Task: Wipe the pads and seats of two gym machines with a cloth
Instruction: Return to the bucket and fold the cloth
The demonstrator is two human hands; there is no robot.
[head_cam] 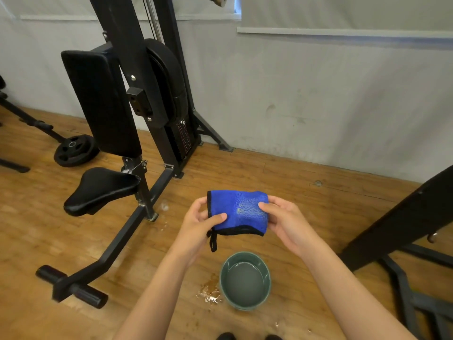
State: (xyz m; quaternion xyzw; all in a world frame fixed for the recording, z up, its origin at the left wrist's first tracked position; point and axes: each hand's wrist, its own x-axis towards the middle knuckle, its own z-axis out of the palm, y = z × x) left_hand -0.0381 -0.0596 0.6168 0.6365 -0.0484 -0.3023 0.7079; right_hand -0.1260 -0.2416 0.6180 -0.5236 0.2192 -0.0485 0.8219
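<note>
Two black frames are standing on the wooden floor (pixel 282 173) in front of a pale wall (pixel 318 94). The gym machine (pixel 169 133) at the left is rising past the top of the view, while only a slanted beam of the second machine (pixel 404 217) is showing at the right edge. On the left machine the long back pad (pixel 98 99) is hanging nearly upright, and the seat (pixel 100 190) is sitting just below it on its post, both well apart from the cloth. A weight plate (pixel 74 150) is lying flat on the floor behind the seat. A foam foot roller (pixel 71 285) is sticking out at the near end of the machine's low bar.

A green bowl (pixel 267 285) holding water is sitting on the floor between the person's forearms, with a small puddle (pixel 210 290) glistening just beside its left side. The blue cloth (pixel 240 209), edged in black with a loop dangling from its lower left corner, is being held folded in the air above the bowl. The left hand (pixel 196 224) is taking the cloth's left edge, its grip clamped there with the thumb in front and the fingers behind. The right hand (pixel 286 222) is pinching the right edge, its grip likewise clamped on the cloth, the thumb pressing beside a paler, shiny patch.
</note>
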